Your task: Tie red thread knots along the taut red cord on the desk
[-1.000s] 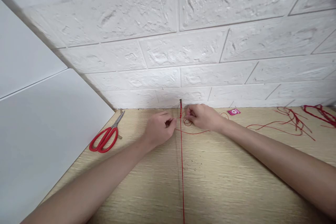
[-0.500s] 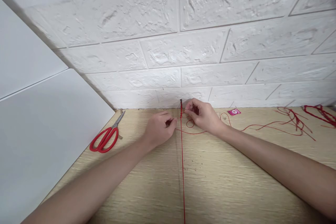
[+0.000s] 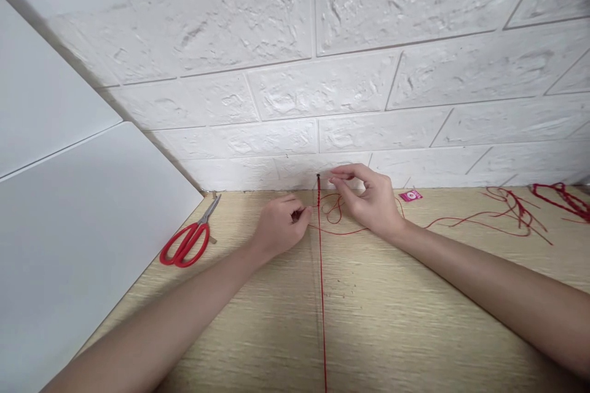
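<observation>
A thin red cord [image 3: 321,295] runs taut from a small dark fixing [image 3: 318,175] low on the wall down toward me, with a short knotted section [image 3: 318,196] near the top. My left hand [image 3: 284,224] is just left of it, thumb and forefinger pinched on a fine red thread that reaches the knots. To the right of the cord is my right hand [image 3: 369,199], raised a little, its thumb and forefinger tips slightly apart with no thread visible between them. A loose loop of red thread [image 3: 332,214] lies between the cord and this hand.
Red-handled scissors [image 3: 191,239] lie at the left by a white panel [image 3: 92,245]. A small pink packet [image 3: 410,196] rests near the white brick-patterned wall [image 3: 350,83]. Loose red threads [image 3: 516,209] and a braided red cord [image 3: 565,202] are farther right on the wooden surface [image 3: 391,331].
My right hand has moved up and to the right, away from the knots, and its pinched fingertips have parted. The thread loop beside the cord has shifted. My left hand stays in place.
</observation>
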The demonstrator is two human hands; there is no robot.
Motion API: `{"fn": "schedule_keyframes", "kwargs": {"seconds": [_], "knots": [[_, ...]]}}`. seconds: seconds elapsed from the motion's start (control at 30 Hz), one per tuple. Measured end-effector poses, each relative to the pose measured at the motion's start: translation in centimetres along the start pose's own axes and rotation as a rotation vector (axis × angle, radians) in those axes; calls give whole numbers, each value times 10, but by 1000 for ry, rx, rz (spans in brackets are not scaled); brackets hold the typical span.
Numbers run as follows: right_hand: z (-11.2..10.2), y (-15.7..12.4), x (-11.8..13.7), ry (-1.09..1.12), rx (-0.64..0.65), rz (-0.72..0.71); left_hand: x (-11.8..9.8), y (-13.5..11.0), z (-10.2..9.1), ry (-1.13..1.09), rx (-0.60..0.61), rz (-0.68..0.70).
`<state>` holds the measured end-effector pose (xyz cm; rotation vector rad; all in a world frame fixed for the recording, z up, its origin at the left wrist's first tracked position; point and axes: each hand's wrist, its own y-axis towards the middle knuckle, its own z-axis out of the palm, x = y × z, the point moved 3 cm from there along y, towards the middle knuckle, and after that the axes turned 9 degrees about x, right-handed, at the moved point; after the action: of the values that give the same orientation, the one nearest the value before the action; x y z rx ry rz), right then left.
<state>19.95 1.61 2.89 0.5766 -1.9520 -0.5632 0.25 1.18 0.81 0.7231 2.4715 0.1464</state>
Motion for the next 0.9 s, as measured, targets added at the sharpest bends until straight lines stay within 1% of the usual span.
{"fn": "schedule_keyframes", "kwargs": {"seconds": [0.03, 0.1, 0.17, 0.23, 0.27, 0.37, 0.43, 0.53, 0.63, 0.7, 0.9], "knots": [[-1, 1, 5, 41, 4, 14, 0, 0, 0, -3, 1, 2], [-3, 0, 17, 136, 63, 55, -1, 0, 0, -1, 9, 13], [-1, -8, 28, 217, 176, 78, -1, 0, 0, 12, 18, 25], [1, -21, 36, 256, 275, 90, -1, 0, 0, 30, 25, 34], [2, -29, 38, 280, 312, 103, 0, 0, 0, 36, 29, 38], [7, -50, 35, 425, 397, 201, 0, 0, 1, 32, 38, 48], [11, -58, 32, 462, 460, 248, -1, 0, 2, 19, 37, 55], [16, -60, 28, 346, 518, 279, -2, 0, 1, 11, 40, 62], [20, -58, 27, 188, 554, 268, -4, 0, 0, -6, 36, 78], [21, -57, 27, 117, 555, 254, -5, -1, -1, -36, 47, 102], [24, -59, 28, 6, 529, 177, -6, -1, -2, -228, 183, 156]]}}
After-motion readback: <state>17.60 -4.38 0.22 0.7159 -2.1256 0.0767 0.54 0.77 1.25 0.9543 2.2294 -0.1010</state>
